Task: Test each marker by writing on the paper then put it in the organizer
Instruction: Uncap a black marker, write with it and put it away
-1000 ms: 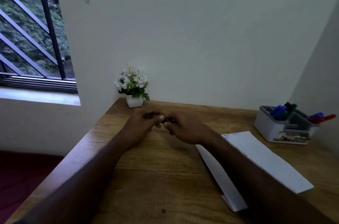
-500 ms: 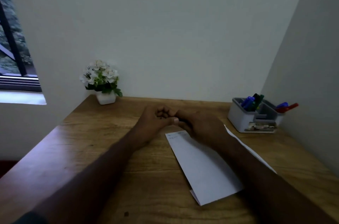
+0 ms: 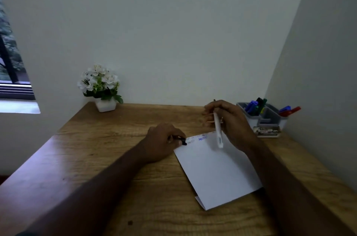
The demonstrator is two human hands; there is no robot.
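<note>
Only the head view here, looking down at a wooden counter (image 3: 108, 158) tucked into a corner of pale walls.

The right hand (image 3: 229, 121) is lifted above the far end of the paper (image 3: 216, 170), fingers curled around a white marker (image 3: 218, 131). The marker hangs roughly upright with its far end poking up past the fingers and its near end over the sheet, not touching it as far as I can see.

The left hand (image 3: 164, 141) rests on the counter just left of the paper's far left corner, pinching a small black cap (image 3: 182, 142) that sticks out toward the sheet.

The paper looks like a folded sheet lying at an angle, near right of centre, with a few small scribbles along its far edge, one of them blue. Too small to read properly.

The grey organizer (image 3: 268, 119) sits at the far right by the side wall, well apart from the paper. It has blue, green and dark markers standing in the left compartment and blue and red ones leaning out on the right.

Far left there's a little white pot of white flowers (image 3: 100, 85) against the wall, and a window (image 3: 11, 73) at the left edge.
</note>
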